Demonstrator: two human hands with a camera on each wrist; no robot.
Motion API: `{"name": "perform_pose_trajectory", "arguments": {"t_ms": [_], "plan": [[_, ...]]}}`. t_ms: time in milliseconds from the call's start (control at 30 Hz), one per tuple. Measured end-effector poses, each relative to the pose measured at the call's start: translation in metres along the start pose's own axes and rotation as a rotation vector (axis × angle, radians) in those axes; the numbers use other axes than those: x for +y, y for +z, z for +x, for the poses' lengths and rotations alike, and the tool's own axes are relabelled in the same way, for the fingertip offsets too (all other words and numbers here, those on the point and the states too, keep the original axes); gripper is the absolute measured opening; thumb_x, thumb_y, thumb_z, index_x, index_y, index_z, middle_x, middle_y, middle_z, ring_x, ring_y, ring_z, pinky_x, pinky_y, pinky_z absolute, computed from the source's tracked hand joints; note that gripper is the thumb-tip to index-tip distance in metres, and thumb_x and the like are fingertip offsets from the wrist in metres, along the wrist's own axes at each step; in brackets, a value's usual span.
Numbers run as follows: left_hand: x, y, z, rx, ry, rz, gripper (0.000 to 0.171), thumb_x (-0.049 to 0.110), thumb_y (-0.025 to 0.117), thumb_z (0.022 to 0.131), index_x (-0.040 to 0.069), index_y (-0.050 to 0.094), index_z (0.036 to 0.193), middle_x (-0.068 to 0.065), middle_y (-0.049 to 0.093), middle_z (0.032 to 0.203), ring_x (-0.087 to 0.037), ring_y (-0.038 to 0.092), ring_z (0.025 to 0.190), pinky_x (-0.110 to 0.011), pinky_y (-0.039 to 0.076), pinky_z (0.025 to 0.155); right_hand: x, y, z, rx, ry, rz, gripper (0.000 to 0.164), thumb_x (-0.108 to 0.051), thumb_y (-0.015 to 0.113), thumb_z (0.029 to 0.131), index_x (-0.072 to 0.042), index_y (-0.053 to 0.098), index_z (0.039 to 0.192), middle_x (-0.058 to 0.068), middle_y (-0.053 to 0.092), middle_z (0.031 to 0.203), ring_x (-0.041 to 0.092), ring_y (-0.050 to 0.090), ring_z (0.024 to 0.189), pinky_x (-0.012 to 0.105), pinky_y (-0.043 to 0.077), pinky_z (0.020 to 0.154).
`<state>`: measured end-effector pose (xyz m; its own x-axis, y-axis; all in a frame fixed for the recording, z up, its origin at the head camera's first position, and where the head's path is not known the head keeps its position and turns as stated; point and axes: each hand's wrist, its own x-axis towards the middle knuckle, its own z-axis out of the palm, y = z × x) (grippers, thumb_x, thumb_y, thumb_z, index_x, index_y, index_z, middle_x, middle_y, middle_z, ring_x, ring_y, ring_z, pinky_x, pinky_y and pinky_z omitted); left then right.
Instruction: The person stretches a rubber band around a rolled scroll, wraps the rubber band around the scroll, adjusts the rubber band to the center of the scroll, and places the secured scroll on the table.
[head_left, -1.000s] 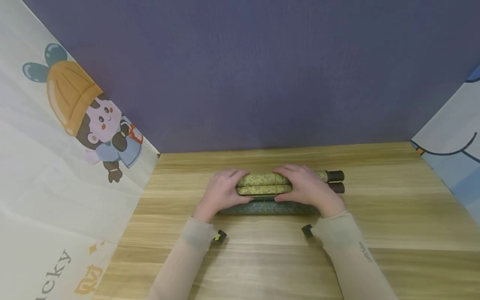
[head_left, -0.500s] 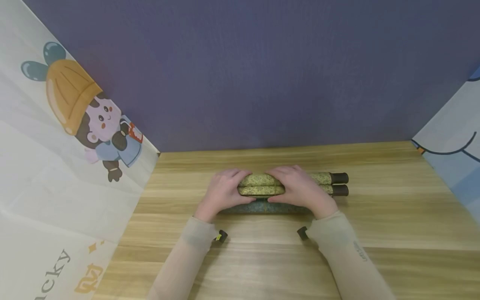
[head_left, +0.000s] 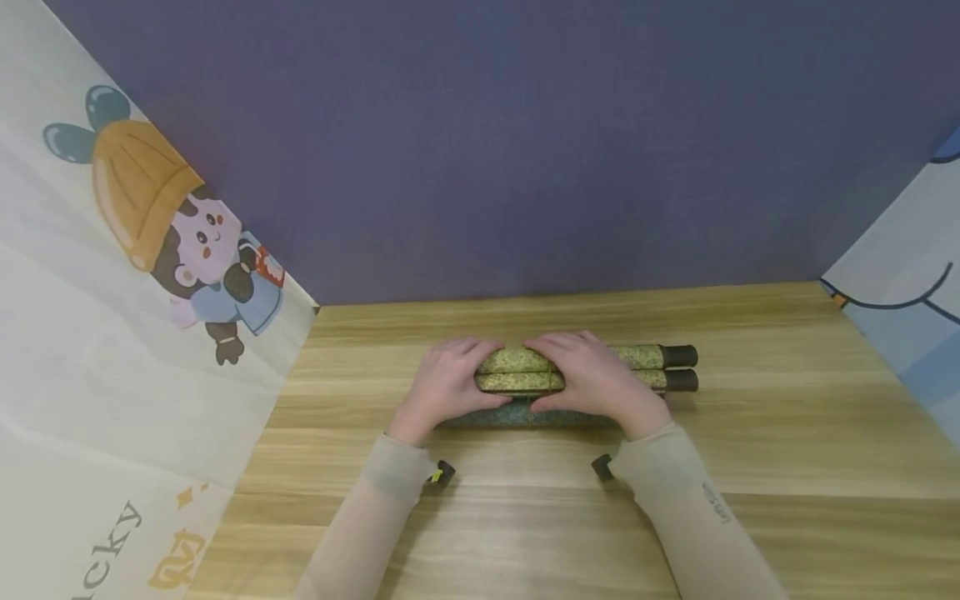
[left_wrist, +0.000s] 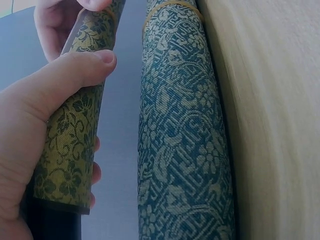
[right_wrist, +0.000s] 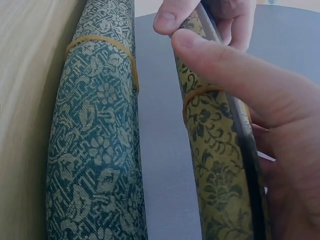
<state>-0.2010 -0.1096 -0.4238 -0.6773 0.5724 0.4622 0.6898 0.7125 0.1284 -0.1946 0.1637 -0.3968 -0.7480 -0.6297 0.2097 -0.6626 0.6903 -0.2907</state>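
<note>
Two gold brocade scroll rolls (head_left: pixel 517 360) lie side by side, dark floral pattern on them, with black end knobs (head_left: pixel 681 380) sticking out at the right. My left hand (head_left: pixel 442 383) grips their left end, thumb along the near side and fingers over the far side. Closer to the middle, my right hand (head_left: pixel 596 383) grips the same rolls in the same way. A rubber band (right_wrist: pixel 202 91) circles the gold brocade near the right thumb. In front, below both thumbs, a teal patterned scroll (head_left: pixel 517 414) rests on the table; it has a rubber band (right_wrist: pixel 102 40) too.
The wood-grain table (head_left: pixel 772 417) ends at a dark blue panel (head_left: pixel 525 150) behind. A white sheet with a cartoon figure (head_left: pixel 213 242) hangs on the left, another printed sheet (head_left: pixel 900 250) on the right. A small black device (head_left: pixel 446 473) sits by the left cuff.
The gold rolls have shifted slightly to the right. My right hand has moved left along them, closer to my left hand, which stays nearly still.
</note>
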Motion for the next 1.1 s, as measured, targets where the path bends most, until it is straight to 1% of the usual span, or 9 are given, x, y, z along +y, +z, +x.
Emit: {"name": "perform_pose_trajectory", "arguments": {"t_ms": [167, 300, 433, 533, 700, 767, 867, 967, 1100], "plan": [[0.0, 0.0, 0.001, -0.006, -0.005, 0.005, 0.08, 0.054, 0.101, 0.072, 0.012, 0.074, 0.136, -0.009, 0.079, 0.123, -0.029, 0.077, 0.107, -0.047, 0.064, 0.092, 0.004, -0.003, -0.001, 0.009, -0.004, 0.027, 0.103, -0.051, 0.101, 0.074, -0.006, 0.058, 0.156, 0.015, 0.064, 0.153, 0.039, 0.061, 0.139, 0.071, 0.04, 0.118], [-0.003, 0.002, 0.004, -0.011, -0.01, 0.003, 0.083, 0.055, 0.101, 0.072, 0.012, 0.073, 0.137, -0.008, 0.079, 0.123, -0.029, 0.077, 0.107, -0.048, 0.064, 0.093, 0.013, -0.008, -0.004, -0.001, 0.026, 0.054, 0.103, -0.047, 0.102, 0.074, -0.006, 0.058, 0.157, 0.016, 0.063, 0.153, 0.04, 0.06, 0.14, 0.07, 0.04, 0.119], [-0.007, 0.001, 0.004, -0.009, -0.014, -0.001, 0.086, 0.056, 0.101, 0.07, 0.012, 0.073, 0.139, -0.008, 0.079, 0.123, -0.028, 0.077, 0.108, -0.047, 0.064, 0.094, 0.024, -0.015, -0.008, -0.022, 0.052, 0.053, 0.099, -0.043, 0.102, 0.076, -0.007, 0.058, 0.157, 0.016, 0.063, 0.154, 0.041, 0.059, 0.141, 0.071, 0.04, 0.119], [-0.011, -0.001, 0.005, -0.023, -0.028, -0.005, 0.088, 0.056, 0.101, 0.07, 0.011, 0.072, 0.14, -0.009, 0.079, 0.125, -0.028, 0.077, 0.109, -0.046, 0.063, 0.095, 0.036, -0.021, -0.012, -0.049, 0.066, 0.036, 0.095, -0.042, 0.1, 0.08, -0.008, 0.058, 0.158, 0.017, 0.062, 0.154, 0.043, 0.059, 0.141, 0.073, 0.039, 0.118], [-0.023, -0.006, 0.009, -0.065, -0.054, -0.057, 0.091, 0.053, 0.102, 0.07, 0.008, 0.07, 0.141, -0.011, 0.078, 0.128, -0.03, 0.077, 0.109, -0.046, 0.063, 0.097, 0.06, -0.033, -0.018, -0.07, 0.064, 0.02, 0.092, -0.045, 0.096, 0.083, -0.006, 0.058, 0.157, 0.021, 0.063, 0.152, 0.047, 0.059, 0.139, 0.072, 0.042, 0.116], [-0.03, -0.008, 0.01, -0.081, -0.063, -0.069, 0.091, 0.052, 0.102, 0.07, 0.008, 0.07, 0.142, -0.011, 0.077, 0.131, -0.031, 0.077, 0.11, -0.047, 0.063, 0.098, 0.07, -0.037, -0.02, -0.057, 0.045, 0.01, 0.092, -0.046, 0.096, 0.083, -0.004, 0.059, 0.155, 0.023, 0.063, 0.151, 0.048, 0.061, 0.136, 0.071, 0.044, 0.115], [-0.04, -0.009, 0.014, -0.117, -0.075, -0.083, 0.091, 0.051, 0.102, 0.072, 0.008, 0.068, 0.144, -0.011, 0.077, 0.13, -0.03, 0.077, 0.106, -0.047, 0.063, 0.098, 0.086, -0.041, -0.023, -0.025, 0.012, 0.005, 0.092, -0.048, 0.096, 0.083, -0.002, 0.06, 0.153, 0.024, 0.064, 0.149, 0.048, 0.062, 0.135, 0.069, 0.046, 0.115], [-0.049, -0.01, 0.019, -0.177, -0.106, -0.104, 0.091, 0.051, 0.1, 0.075, 0.007, 0.066, 0.146, -0.013, 0.075, 0.135, -0.032, 0.075, 0.113, -0.05, 0.06, 0.104, 0.1, -0.045, -0.028, -0.014, 0.007, 0.004, 0.093, -0.05, 0.095, 0.083, -0.003, 0.06, 0.154, 0.024, 0.064, 0.15, 0.049, 0.062, 0.136, 0.068, 0.046, 0.115], [-0.058, -0.009, 0.026, -0.254, -0.16, -0.144, 0.091, 0.053, 0.098, 0.077, 0.008, 0.064, 0.15, -0.014, 0.07, 0.146, -0.035, 0.069, 0.129, -0.054, 0.053, 0.114, 0.116, -0.048, -0.034, -0.058, 0.051, 0.002, 0.093, -0.055, 0.09, 0.088, -0.007, 0.055, 0.159, 0.025, 0.058, 0.156, 0.051, 0.057, 0.14, 0.07, 0.045, 0.115]]}}
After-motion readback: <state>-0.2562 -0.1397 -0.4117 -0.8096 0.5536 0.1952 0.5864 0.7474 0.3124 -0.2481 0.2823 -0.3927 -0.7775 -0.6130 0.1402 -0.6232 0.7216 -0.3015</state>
